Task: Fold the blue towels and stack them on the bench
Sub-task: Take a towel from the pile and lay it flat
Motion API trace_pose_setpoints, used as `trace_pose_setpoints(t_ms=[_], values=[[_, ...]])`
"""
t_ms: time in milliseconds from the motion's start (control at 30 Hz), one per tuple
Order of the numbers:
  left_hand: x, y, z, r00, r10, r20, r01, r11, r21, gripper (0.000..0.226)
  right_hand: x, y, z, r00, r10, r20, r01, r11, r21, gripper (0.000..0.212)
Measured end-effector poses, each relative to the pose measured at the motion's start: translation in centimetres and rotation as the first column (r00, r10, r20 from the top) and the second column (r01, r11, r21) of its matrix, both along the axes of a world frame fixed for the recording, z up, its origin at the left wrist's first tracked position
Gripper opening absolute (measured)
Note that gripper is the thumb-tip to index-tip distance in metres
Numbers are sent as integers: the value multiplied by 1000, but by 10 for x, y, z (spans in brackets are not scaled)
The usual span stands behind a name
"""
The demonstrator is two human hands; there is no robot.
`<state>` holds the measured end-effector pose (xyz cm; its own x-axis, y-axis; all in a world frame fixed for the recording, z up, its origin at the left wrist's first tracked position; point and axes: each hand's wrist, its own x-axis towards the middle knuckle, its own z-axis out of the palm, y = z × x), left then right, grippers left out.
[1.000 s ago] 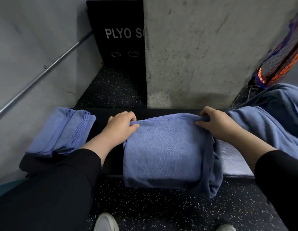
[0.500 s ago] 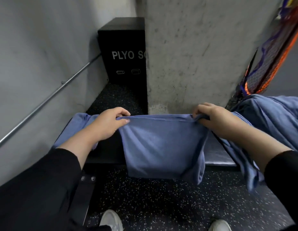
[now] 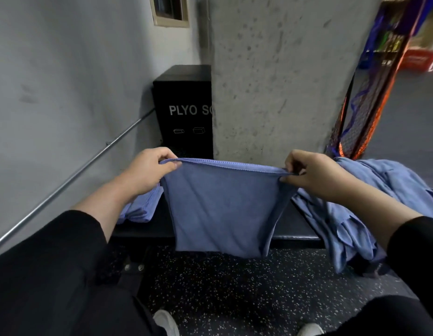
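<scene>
Both hands grasp one blue towel (image 3: pixel 222 209) at mid-frame: my left hand (image 3: pixel 147 170) pinches its top left corner, my right hand (image 3: pixel 312 173) its top right. It hangs above the dark surface (image 3: pixel 293 229), folded towels (image 3: pixel 140 207) at left, a loose heap (image 3: pixel 370 195) at right.

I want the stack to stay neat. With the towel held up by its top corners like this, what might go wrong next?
1. The towel hangs past the bench edge; its bottom may brush the floor.
2. Both hands, left and right, only pinch corners, so one could slip and undo the fold.
3. The unfolded pile already droops off the bench and may slide down.
</scene>
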<state>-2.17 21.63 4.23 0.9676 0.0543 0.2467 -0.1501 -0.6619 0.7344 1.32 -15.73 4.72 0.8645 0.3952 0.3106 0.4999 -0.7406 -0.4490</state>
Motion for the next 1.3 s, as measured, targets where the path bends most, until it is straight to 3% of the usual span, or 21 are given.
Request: trace_pose_setpoints(t_ms=[167, 267, 333, 433, 533, 733, 933, 1167, 1300], values=[[-12, 6, 16, 999, 20, 40, -16, 996, -92, 11, -15, -1, 20, 1000, -15, -2, 15, 997, 80, 26], [-19, 0, 28, 992, 32, 123, -2, 972, -237, 13, -18, 0, 38, 987, -93, 132, 89, 995, 40, 17], [-21, -4, 34, 980, 72, 188, -9, 948, -317, 17, -19, -1, 50, 973, -150, 175, 127, 983, 134, 10], [-24, -7, 35, 985, 72, 159, -16, 943, -332, 20, -19, -2, 61, 976, -200, 82, 170, 944, 282, 12], [-25, -7, 35, 978, 143, 149, -57, 880, -471, 21, -21, -3, 66, 979, -204, -8, 188, 885, 426, 15], [-21, -13, 25, 988, 112, 103, -53, 885, -462, 14, -21, -1, 51, 974, -108, -197, 207, 771, 602, 7], [-10, -12, 9, 998, 62, 27, -44, 897, -440, 17, -13, -1, 28, 970, -103, -219, 231, 667, 709, 17], [38, -5, -19, 995, 66, -71, -90, 895, -437, 16, 33, 8, -6, 950, -173, -259, 308, 645, 699, 18], [110, -2, -31, 983, 154, -99, -181, 902, -391, 13, 109, 22, -19, 921, -300, -249, 390, 682, 619, 13]])
